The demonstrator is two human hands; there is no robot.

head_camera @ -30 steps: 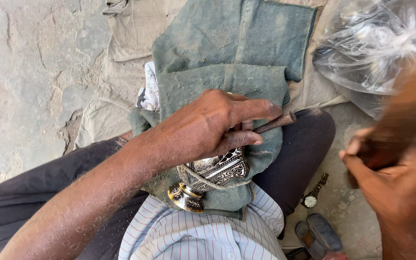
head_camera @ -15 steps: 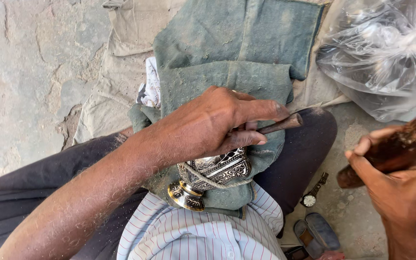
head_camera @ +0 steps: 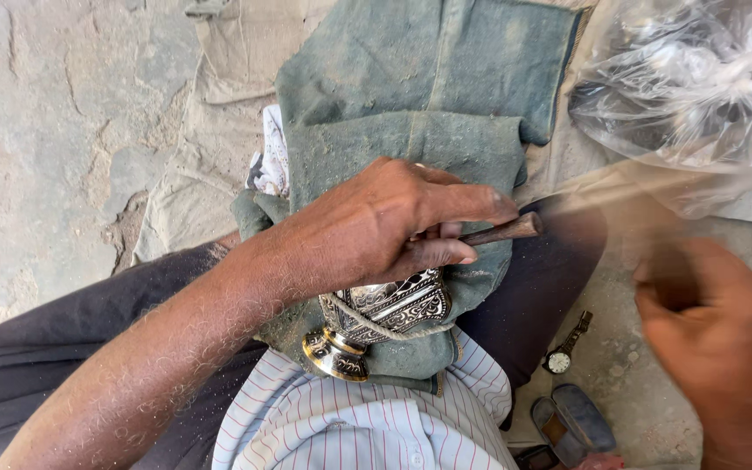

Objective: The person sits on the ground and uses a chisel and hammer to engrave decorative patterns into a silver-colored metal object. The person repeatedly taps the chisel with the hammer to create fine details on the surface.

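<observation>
Since the previous frame our right hand (head_camera: 711, 326) swung the wooden mallet (head_camera: 620, 187) down, fingers wrapped shut; left hand (head_camera: 385, 226) pinched the punch (head_camera: 502, 231) against the engraved silver vessel (head_camera: 385, 318); chasing continued.

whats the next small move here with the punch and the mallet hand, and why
Probably bring the right hand and its blurred wooden striker onto the butt of the punch. The left hand pins that punch against the ornate silver vessel, which lies wrapped in green cloth on the lap.
</observation>
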